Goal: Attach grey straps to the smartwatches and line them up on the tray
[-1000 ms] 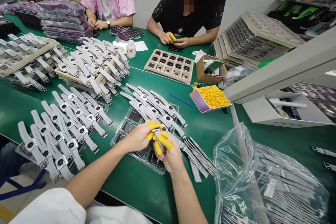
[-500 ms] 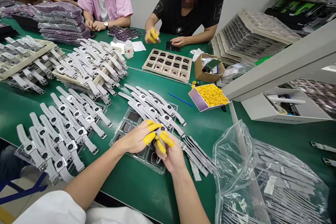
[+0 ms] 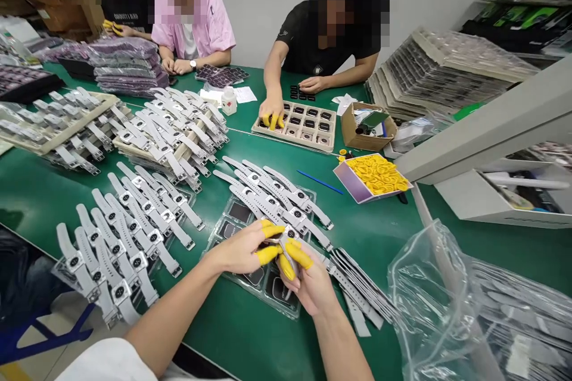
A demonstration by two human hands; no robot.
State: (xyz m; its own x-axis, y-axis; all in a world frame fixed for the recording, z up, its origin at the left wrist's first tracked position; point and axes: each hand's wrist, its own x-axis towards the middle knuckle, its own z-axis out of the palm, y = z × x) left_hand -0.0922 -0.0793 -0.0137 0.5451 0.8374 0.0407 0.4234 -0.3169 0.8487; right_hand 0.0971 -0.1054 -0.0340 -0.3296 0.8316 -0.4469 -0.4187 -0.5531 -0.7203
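Observation:
Above a clear plastic tray point(image 3: 290, 309), my left hand point(image 3: 243, 247) pinches a smartwatch case point(image 3: 274, 239) between thumb and fingers in yellow finger cots. My right hand point(image 3: 310, 277), also in finger cots, grips a grey watch strap point(image 3: 291, 262) against the case. Whether the strap is seated in it cannot be made out behind the fingers. Dark watch cases point(image 3: 241, 212) lie in the tray's near and left pockets. Strapped watches point(image 3: 271, 200) lie across its far side. A bundle of loose grey straps point(image 3: 361, 280) fans out right of my right hand.
Rows of strapped watches point(image 3: 117, 250) lie left, with loaded trays point(image 3: 165, 131) behind. A box of yellow finger cots point(image 3: 375, 175), a blue stick point(image 3: 319, 181) and a plastic bag of straps point(image 3: 447, 303) are right. A co-worker's hand point(image 3: 273, 110) reaches into a beige tray point(image 3: 308, 144).
The view has shifted, so the table appears lower and farther right. My hands keep hold of the case and strap. The co-worker's hand has lowered into the beige tray.

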